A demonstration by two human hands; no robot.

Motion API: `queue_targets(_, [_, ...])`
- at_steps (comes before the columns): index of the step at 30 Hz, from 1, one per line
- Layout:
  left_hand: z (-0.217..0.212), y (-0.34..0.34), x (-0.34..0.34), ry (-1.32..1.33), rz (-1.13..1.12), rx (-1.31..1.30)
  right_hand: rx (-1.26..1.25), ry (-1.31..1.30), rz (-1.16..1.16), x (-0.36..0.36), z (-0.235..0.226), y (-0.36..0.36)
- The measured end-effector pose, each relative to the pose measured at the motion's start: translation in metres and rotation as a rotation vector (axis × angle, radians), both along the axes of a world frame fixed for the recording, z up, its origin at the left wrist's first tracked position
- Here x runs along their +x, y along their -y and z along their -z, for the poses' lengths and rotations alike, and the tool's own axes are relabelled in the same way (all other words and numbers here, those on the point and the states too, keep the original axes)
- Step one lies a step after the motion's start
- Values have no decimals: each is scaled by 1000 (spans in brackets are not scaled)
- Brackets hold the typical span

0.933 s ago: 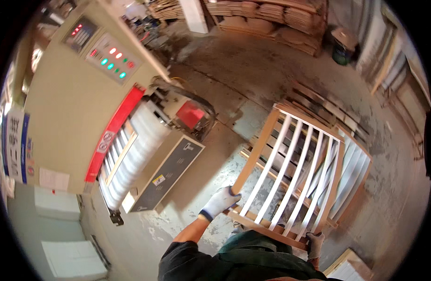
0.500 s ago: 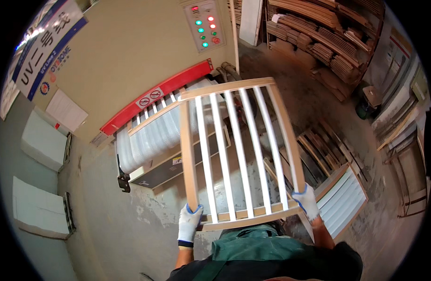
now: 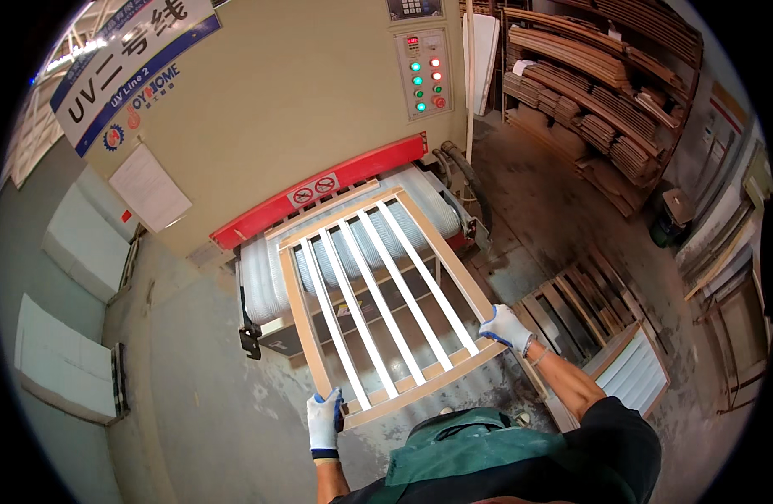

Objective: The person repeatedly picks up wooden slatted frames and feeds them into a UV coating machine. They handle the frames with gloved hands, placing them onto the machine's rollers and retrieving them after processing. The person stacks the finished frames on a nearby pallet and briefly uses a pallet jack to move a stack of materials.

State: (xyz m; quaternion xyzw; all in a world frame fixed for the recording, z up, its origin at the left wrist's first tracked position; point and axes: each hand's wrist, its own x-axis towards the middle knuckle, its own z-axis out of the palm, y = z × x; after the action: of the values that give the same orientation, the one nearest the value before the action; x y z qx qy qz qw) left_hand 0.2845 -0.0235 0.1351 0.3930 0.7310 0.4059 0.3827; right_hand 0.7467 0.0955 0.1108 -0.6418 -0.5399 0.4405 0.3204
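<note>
A wooden frame with several white slats is held by both my hands, tilted with its far end over the ribbed whitish conveyor belt. Whether that end touches the belt I cannot tell. My left hand, in a white glove with blue trim, is closed on the near left corner. On the near right corner my right hand, gloved alike, grips the side rail. Just beyond, a second slatted frame lies on the belt, mostly hidden under the red guard bar of a beige machine.
A control panel with lit buttons is on the machine. To my right, a slatted white panel lies by wooden pallets. Racks of boards stand at the back right, wrapped white stacks at left.
The held frame's far end has come down and away from me, over the belt. The second frame has slid further under the red bar. My view has shifted.
</note>
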Motion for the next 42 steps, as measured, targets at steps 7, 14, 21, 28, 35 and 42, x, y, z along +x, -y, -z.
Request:
queue_targets(7, [-23,-45,-15,118,3,23,14,-17,8,-24,-5,-42])
queue_targets(14, [-34,-73,-33,66,86,-10,8,-14,12,-40,-9,-81])
queue_targets(21, [-4,-60,-61,379,-46,-73,17,-344,-70,-46,8,-115])
queue_targets(28, [2,-62,-55,-17,107,73,-208,-363,-68,-44,-41,-97])
queue_targets(35, [-4,-46,-38,162,-12,64,-86,-359,-14,-38,-9,-85])
queue_targets(42, [-16,13,-23,90,-79,82,-174,-309,10,-39,-20,-25])
